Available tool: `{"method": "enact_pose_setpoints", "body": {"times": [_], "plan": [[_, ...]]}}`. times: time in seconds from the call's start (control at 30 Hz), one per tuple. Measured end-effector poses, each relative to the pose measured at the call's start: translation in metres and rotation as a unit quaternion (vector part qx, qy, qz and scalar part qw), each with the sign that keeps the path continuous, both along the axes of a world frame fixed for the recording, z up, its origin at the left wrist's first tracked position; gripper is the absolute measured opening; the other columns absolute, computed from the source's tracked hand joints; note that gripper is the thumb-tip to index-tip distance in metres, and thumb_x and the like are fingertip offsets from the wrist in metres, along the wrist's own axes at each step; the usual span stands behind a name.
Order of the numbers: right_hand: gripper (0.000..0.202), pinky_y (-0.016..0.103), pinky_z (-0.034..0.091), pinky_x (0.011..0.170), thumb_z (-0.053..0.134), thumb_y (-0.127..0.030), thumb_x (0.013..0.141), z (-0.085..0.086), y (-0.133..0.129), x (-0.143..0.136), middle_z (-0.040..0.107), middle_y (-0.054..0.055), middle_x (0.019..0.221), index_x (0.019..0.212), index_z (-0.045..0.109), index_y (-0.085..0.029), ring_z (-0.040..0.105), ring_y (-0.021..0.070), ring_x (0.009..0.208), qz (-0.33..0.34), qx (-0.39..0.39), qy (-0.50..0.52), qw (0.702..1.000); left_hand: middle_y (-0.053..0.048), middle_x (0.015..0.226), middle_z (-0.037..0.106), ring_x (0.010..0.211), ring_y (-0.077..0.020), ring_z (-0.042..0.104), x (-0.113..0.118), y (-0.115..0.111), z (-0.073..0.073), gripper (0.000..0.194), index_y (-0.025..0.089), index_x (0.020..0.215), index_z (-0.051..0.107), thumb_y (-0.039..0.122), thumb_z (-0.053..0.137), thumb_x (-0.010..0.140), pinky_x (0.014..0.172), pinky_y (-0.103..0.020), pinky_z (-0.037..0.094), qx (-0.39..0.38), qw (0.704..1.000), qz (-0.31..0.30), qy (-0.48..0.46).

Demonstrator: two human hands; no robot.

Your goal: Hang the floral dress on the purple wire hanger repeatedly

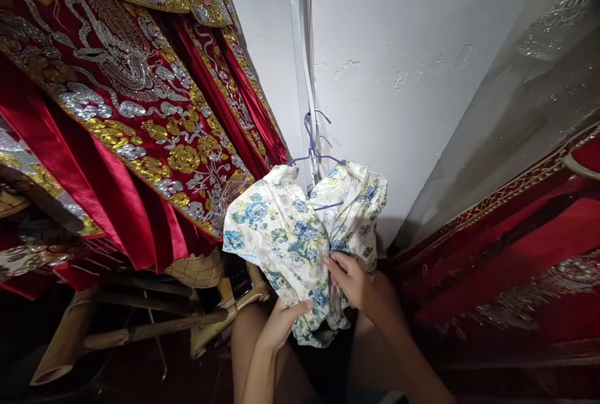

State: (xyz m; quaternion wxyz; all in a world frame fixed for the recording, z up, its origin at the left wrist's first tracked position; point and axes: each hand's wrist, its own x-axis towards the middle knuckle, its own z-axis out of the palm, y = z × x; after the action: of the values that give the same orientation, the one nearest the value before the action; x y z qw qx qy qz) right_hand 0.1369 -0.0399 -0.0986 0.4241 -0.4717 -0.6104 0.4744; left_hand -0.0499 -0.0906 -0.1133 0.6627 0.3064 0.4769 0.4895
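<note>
A short-sleeved floral blouse (pixel 276 229), white with blue, green and yellow flowers, hangs in front of me on a purple wire hanger (pixel 310 152). Its collar gapes at the top, and the hanger's lower bar shows through the neck. My left hand (pixel 284 323) grips the blouse near its lower left, thumb on the front and the other fingers hidden behind the cloth. Higher up, my right hand (pixel 349 276) pinches the front edge just below the neck opening. The lower part of the blouse hangs over my lap between my bare knees.
Red embroidered drapery (pixel 182 122) with gold and silver sequins fills the left side. Under it stands a bamboo frame (pixel 154 329), with a dark phone (pixel 240 282) nearby. A pale wall (pixel 394 35) with a narrow strip (pixel 300 35) rises behind; red cloth (pixel 525 254) lies right.
</note>
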Motion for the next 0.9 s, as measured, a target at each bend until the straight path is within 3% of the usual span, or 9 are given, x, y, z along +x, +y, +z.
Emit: {"method": "enact_pose_setpoints", "body": {"times": [0.2, 0.37, 0.57, 0.67, 0.73, 0.83, 0.9], "plan": [[0.032, 0.025, 0.033, 0.053, 0.048, -0.039, 0.094, -0.006, 0.000, 0.000, 0.045, -0.004, 0.056, 0.066, 0.046, -0.022, 0.043, 0.0132, 0.052, -0.021, 0.007, 0.035, 0.999, -0.014, 0.121, 0.071, 0.128, -0.0366, 0.056, 0.001, -0.004, 0.000, 0.088, 0.019, 0.134, 0.061, 0.033, 0.091, 0.052, 0.114, -0.049, 0.037, -0.025, 1.000, -0.007, -0.003], [0.021, 0.025, 0.034, 0.054, 0.052, -0.041, 0.090, -0.009, 0.005, -0.001, 0.047, -0.005, 0.059, 0.079, 0.049, -0.024, 0.044, 0.0141, 0.054, -0.012, 0.008, -0.029, 0.999, -0.013, 0.114, 0.074, 0.126, -0.0358, 0.058, 0.001, -0.002, -0.003, 0.087, 0.018, 0.132, 0.063, 0.039, 0.092, 0.052, 0.114, -0.048, 0.037, -0.034, 0.999, -0.037, -0.001], [0.023, 0.026, 0.032, 0.054, 0.048, -0.033, 0.086, -0.006, 0.008, -0.005, 0.041, -0.005, 0.057, 0.066, 0.042, -0.023, 0.041, 0.0133, 0.055, -0.040, 0.013, -0.020, 0.999, -0.012, 0.111, 0.075, 0.119, -0.0340, 0.062, 0.004, -0.004, 0.000, 0.080, 0.019, 0.125, 0.066, 0.035, 0.093, 0.051, 0.112, -0.046, 0.039, -0.036, 0.999, -0.033, 0.001], [0.027, 0.027, 0.031, 0.052, 0.050, -0.033, 0.084, 0.013, -0.004, 0.001, 0.038, -0.004, 0.053, 0.060, 0.041, -0.023, 0.039, 0.0130, 0.051, -0.068, 0.005, -0.008, 0.998, -0.010, 0.108, 0.074, 0.115, -0.0308, 0.063, 0.004, -0.001, -0.003, 0.066, 0.019, 0.116, 0.067, 0.033, 0.090, 0.056, 0.106, -0.041, 0.044, -0.042, 0.998, 0.041, 0.008], [0.028, 0.027, 0.030, 0.050, 0.053, -0.034, 0.084, 0.033, -0.015, 0.007, 0.042, -0.003, 0.050, 0.059, 0.046, -0.022, 0.039, 0.0131, 0.049, -0.081, -0.011, -0.023, 0.996, -0.008, 0.103, 0.073, 0.113, -0.0288, 0.063, 0.003, 0.006, -0.011, 0.054, 0.019, 0.108, 0.067, 0.033, 0.087, 0.060, 0.101, -0.038, 0.047, -0.030, 0.991, 0.131, 0.018], [0.026, 0.027, 0.030, 0.049, 0.056, -0.035, 0.082, 0.057, -0.027, 0.013, 0.049, -0.001, 0.049, 0.060, 0.054, -0.021, 0.043, 0.0144, 0.048, -0.085, -0.036, -0.041, 0.995, -0.006, 0.104, 0.068, 0.111, -0.0259, 0.061, 0.005, 0.016, -0.025, 0.046, 0.020, 0.103, 0.063, 0.034, 0.083, 0.064, 0.096, -0.034, 0.047, 0.037, 0.951, 0.299, 0.076], [0.027, 0.027, 0.032, 0.049, 0.057, -0.038, 0.082, 0.062, -0.030, 0.013, 0.052, 0.000, 0.049, 0.060, 0.056, -0.021, 0.047, 0.0152, 0.050, -0.077, -0.044, -0.032, 0.996, -0.006, 0.111, 0.062, 0.113, -0.0237, 0.057, 0.012, 0.019, -0.030, 0.045, 0.022, 0.108, 0.060, 0.034, 0.080, 0.070, 0.097, -0.032, 0.044, 0.116, 0.911, 0.363, 0.156]]}}
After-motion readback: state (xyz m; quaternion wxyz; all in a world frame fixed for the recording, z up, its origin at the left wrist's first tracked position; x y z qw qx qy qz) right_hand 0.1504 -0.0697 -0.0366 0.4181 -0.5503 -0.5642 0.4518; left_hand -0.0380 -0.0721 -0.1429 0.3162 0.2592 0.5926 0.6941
